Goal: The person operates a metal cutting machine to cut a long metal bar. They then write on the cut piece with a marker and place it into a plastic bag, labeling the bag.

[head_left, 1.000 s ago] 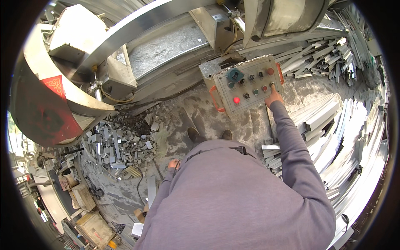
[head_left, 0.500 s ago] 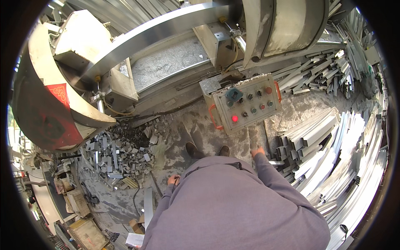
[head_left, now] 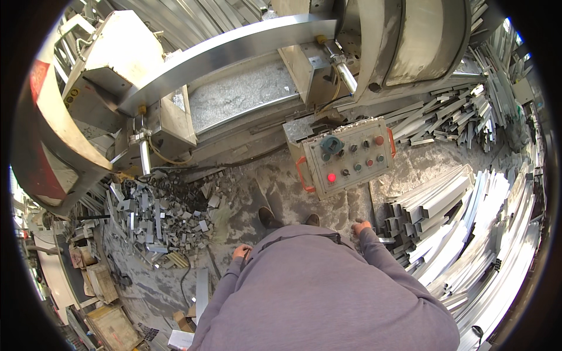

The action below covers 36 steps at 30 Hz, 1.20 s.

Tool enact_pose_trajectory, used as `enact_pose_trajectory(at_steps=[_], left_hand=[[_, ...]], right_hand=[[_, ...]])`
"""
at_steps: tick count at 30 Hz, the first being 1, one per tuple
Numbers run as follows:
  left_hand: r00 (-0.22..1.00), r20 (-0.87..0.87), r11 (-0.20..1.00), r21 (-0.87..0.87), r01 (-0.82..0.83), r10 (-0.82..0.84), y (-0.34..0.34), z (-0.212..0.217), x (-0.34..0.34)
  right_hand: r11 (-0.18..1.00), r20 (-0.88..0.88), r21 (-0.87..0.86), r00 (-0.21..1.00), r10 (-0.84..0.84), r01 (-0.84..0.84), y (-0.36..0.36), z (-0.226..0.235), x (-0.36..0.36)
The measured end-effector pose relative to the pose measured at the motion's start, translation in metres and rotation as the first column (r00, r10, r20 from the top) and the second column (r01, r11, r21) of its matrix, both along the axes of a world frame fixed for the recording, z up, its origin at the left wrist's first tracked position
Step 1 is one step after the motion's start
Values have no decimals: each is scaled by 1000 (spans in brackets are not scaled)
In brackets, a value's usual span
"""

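My left hand [head_left: 242,251] hangs low beside my body, near the left hip; its fingers are partly hidden, and I see no object in it. On the other side, my right hand [head_left: 362,227] hovers over the floor close to a stack of metal profiles [head_left: 430,196], apart from them, fingers loosely bent and a little apart, holding nothing. Ahead of me stands a grey control box [head_left: 351,159] with several knobs and buttons, one lit red, and orange handles. Behind it, a long shiny metal profile [head_left: 234,51] lies across the cutting machine between its two heads.
The machine's left head [head_left: 61,134] is white with red; a large rounded housing [head_left: 424,41] is at right. Short metal offcuts [head_left: 155,216] lie heaped on the floor at left. More profiles [head_left: 459,114] are piled at far right. Wooden boxes [head_left: 111,327] stand at lower left.
The machine's left head has swung outward to the left. My right hand has lowered slightly and its fingers show more clearly. The view has shifted a little.
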<state>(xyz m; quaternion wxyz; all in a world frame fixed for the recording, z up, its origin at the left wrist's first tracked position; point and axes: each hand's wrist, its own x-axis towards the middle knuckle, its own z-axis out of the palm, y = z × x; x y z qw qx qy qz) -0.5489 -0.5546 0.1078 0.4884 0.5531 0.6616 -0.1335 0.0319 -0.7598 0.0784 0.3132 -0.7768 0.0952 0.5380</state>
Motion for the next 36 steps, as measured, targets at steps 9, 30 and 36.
enact_pose_trajectory(at_steps=[9, 30, 36], left_hand=[[996, 86, 999, 43, -10, 7, 11, 11, 3], [957, 281, 975, 222, 8, -72, 14, 18, -4], [995, 101, 999, 51, 0, -5, 1, -30, -23]], right_hand=[[873, 212, 121, 872, 442, -472, 8, -54, 16], [906, 365, -101, 831, 419, -412, 22, 0, 2], [901, 817, -109, 478, 322, -421, 93, 75, 39]])
